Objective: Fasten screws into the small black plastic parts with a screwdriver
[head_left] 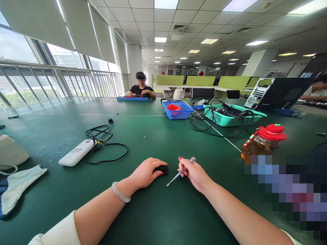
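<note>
Near the middle of the green table, my left hand (147,172) grips a small black block-like object (165,169) between thumb and fingers; its left part is hidden by the fingers. To the right of it, my right hand (192,172) holds a screwdriver (176,177) with a clear shaft cover and handle. The screwdriver slants down to the left, and its tip is just below and apart from the black object. A pale bracelet is around my left wrist.
A white power strip (78,152) with a black cable lies left. Beyond are a blue basket (178,115) and a teal basket (222,119) of cables. A red-lidded bottle (265,141) stands right; a cloth (19,189) lies far left. A person (141,89) sits across the table.
</note>
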A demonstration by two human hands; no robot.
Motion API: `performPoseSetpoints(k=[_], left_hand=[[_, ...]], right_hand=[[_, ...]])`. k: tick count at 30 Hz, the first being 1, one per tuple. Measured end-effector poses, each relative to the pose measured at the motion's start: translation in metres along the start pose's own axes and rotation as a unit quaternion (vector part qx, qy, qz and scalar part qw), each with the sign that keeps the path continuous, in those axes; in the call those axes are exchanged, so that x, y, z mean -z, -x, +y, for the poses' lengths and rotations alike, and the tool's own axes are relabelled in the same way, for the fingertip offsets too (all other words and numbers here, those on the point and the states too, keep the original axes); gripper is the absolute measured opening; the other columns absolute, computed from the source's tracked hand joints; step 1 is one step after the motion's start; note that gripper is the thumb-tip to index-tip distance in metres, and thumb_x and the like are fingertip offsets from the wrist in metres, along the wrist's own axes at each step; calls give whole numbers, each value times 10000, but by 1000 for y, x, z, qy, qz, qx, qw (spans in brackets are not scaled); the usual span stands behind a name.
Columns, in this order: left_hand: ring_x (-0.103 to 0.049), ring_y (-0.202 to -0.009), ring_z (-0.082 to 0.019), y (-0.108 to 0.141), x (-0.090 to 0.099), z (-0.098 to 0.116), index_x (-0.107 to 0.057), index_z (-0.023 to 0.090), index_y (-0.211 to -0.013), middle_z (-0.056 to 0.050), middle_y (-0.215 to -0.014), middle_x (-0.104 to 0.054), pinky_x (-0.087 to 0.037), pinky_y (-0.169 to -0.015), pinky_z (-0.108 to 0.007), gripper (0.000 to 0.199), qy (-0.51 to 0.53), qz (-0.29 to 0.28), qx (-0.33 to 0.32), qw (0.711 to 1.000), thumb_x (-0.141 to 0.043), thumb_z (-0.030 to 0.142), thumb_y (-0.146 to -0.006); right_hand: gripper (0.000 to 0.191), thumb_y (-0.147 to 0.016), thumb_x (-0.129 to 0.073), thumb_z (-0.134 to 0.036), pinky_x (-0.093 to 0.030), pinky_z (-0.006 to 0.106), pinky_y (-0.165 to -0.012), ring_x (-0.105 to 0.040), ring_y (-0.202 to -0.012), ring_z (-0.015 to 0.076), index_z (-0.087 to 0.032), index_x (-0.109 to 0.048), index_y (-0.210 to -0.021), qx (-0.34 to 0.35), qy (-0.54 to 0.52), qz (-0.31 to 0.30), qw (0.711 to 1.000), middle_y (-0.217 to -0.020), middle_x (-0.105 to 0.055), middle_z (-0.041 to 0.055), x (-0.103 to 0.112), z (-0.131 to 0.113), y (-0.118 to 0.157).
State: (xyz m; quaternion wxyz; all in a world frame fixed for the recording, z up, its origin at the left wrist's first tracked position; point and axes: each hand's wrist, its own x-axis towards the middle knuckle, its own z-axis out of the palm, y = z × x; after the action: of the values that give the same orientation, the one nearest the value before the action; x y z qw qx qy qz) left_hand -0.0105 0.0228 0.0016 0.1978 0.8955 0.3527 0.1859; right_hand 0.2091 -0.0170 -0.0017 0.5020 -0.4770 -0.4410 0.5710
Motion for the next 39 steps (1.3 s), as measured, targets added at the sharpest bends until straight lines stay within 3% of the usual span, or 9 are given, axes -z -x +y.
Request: performPoseSetpoints(k=[10, 13, 18, 21, 25, 28, 30, 34, 39], left_hand=[[-599, -1128, -226, 1, 1, 0, -617, 253, -1240, -57, -1225, -674, -466, -1026, -400, 342, -3, 1, -2, 1000, -583, 253, -900], [-600, -1127, -229, 1, 1, 1, -618, 257, -1236, -53, -1224, -675, -466, -1026, -403, 339, -1, 0, -3, 1000, -589, 253, -898], [-600, -1125, -231, 1, 1, 0, -616, 263, -1238, -47, -1228, -672, -462, -1030, -403, 339, 0, -1, -2, 1000, -592, 253, -900], [-591, -1142, -233, 1, 1, 0, -612, 267, -1243, -45, -1238, -666, -456, -1036, -400, 342, 1, -2, 2, 1000, -592, 257, -902], [-599, -1121, -230, 2, 2, 2, -616, 267, -1236, -46, -1222, -672, -466, -1020, -393, 337, 4, -3, 4, 1000, -596, 253, -899], [-603, -1115, -225, 2, 2, 2, -620, 261, -1229, -45, -1213, -678, -462, -1023, -391, 336, 9, -2, -1, 1000, -599, 245, -894], [-602, -1117, -226, 2, 1, 1, -617, 265, -1232, -42, -1215, -678, -460, -1025, -396, 337, 11, 0, -5, 1000, -595, 252, -896], [-601, -1118, -223, 2, 0, -1, -612, 265, -1238, -44, -1215, -679, -458, -1026, -398, 337, 9, 3, -13, 1000, -586, 267, -902], [-601, -1126, -219, 2, 0, 0, -615, 258, -1230, -43, -1214, -682, -459, -1028, -396, 334, 5, 6, -12, 1000, -589, 254, -897]], right_hand=[[532, -722, -686, -655, -362, 294, -595, -444, -537, 121, -185, -561, -506, 16, 29, -13, 999, -512, -481, -17, 0, 2, 1], [524, -718, -706, -637, -383, 299, -604, -439, -531, 119, -187, -557, -497, 25, -14, -9, 1000, -508, -468, -19, -1, -2, 2], [391, -618, -815, -533, -440, 313, -600, -415, -514, 108, -205, -601, -603, 43, -225, 101, 968, -538, -448, -43, 4, -8, -2], [307, -589, -840, -418, -441, 299, -579, -423, -519, 98, -214, -641, -703, 44, -258, 157, 952, -590, -493, -43, 7, -8, -5], [294, -614, -818, -430, -420, 298, -563, -432, -527, 110, -209, -636, -681, 88, -189, 119, 971, -579, -490, -36, 2, -7, 0], [367, -729, -726, -538, -394, 296, -546, -444, -525, 128, -206, -602, -637, 142, -57, 65, 986, -527, -458, -29, -5, -7, 10], [377, -787, -665, -558, -383, 298, -539, -447, -521, 135, -210, -602, -655, 180, 47, 52, 981, -539, -483, -19, -9, -8, 18], [241, -873, -595, -383, -409, 306, -587, -505, -578, 154, -225, -639, -697, 308, 252, 23, 917, -607, -578, 9, -14, -12, 32], [152, -888, -571, -229, -457, 339, -681, -537, -576, 150, -254, -650, -760, 459, 369, -26, 808, -627, -647, -7, -19, -12, 37]])
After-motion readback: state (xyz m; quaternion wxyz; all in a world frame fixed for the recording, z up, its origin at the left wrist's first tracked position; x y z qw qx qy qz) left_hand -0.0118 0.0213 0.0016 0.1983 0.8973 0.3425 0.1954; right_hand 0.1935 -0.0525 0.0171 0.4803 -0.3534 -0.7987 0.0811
